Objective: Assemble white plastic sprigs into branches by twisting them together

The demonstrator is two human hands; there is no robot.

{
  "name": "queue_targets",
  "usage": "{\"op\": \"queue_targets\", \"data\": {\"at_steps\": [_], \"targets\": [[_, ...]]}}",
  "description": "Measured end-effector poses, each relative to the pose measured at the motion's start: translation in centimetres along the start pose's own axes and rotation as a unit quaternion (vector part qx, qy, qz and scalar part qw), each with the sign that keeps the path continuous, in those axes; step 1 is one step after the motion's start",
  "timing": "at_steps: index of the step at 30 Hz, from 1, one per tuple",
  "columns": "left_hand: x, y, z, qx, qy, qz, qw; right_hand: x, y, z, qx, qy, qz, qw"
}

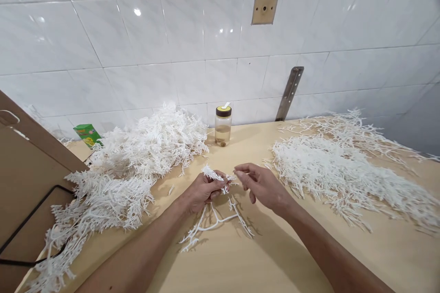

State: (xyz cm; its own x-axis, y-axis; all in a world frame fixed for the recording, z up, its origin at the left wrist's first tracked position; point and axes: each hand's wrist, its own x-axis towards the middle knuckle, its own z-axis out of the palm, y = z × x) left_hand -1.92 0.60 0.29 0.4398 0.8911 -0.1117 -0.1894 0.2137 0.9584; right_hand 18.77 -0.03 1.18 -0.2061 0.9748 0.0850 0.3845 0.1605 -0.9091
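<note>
Desk (282, 256): pale wood, set against a tiled wall.
Left heap (137, 160) of white plastic branches: large and tangled.
Right heap (343, 169): flatter, spread out; judged the handled portion, with much on the left remaining.
Cardboard box (27, 169) at far left.
Jar (223, 125) by the wall.
White branch (215, 219): in mid-desk, its top clenched in the left hand (202, 190).
Right hand (263, 185): fingertips pinching a small sprig just beside it.

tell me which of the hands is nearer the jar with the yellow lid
Left, narrowly. The left hand sits below the jar, slightly to its left, holding a white plastic sprig; the right hand is below and further right.
</note>
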Motion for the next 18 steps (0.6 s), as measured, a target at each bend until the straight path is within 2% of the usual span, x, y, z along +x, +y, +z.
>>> {"op": "queue_targets", "data": {"at_steps": [2,5,9,18], "targets": [[0.0,0.1,0.2,0.000,0.004,-0.004,1.000,-0.4,-0.6,1.1,0.037,-0.034,-0.008,0.999],[0.0,0.2,0.6,0.003,0.020,-0.009,1.000,-0.6,-0.8,1.9,0.049,-0.011,-0.014,0.999],[0.1,0.4,1.0,0.008,0.041,-0.002,0.999,-0.5,-0.6,1.9,0.039,0.012,-0.026,0.999],[0.0,0.2,1.3,0.023,0.061,0.007,0.998,-0.1,-0.2,1.6,0.013,-0.018,-0.018,1.000]]}}
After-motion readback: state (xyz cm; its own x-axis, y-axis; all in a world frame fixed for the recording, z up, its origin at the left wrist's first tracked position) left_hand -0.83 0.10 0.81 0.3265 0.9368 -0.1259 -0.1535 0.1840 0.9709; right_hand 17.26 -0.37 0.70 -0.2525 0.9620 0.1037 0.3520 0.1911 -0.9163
